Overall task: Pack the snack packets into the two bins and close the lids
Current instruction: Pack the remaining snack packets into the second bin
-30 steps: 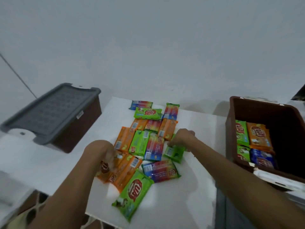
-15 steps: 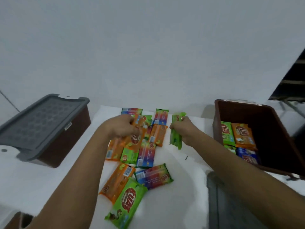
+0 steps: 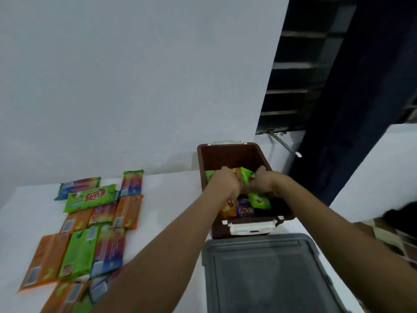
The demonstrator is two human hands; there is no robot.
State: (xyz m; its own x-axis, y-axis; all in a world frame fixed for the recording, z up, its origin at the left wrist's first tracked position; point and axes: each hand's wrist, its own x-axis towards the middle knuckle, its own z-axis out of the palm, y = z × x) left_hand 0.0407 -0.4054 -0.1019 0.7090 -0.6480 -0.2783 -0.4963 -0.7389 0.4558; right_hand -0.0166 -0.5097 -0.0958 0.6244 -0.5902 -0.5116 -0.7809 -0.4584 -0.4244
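Both hands inside open brown bin (image 3: 232, 152), centre-right of frame: left hand (image 3: 225, 180) and right hand (image 3: 262, 181) clutching green/orange snack packets (image 3: 247, 175). Remaining packets (image 3: 94, 224) flat lower left; grey lid (image 3: 266, 274) below bin.

Both hands (image 3: 246, 184) have carried packets (image 3: 247, 176) into the brown bin (image 3: 228, 152).

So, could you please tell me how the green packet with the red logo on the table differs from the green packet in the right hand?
The green packet on the table lies flat and untouched; the green packet in the right hand is held tilted inside the brown bin. Both are green snack packets.
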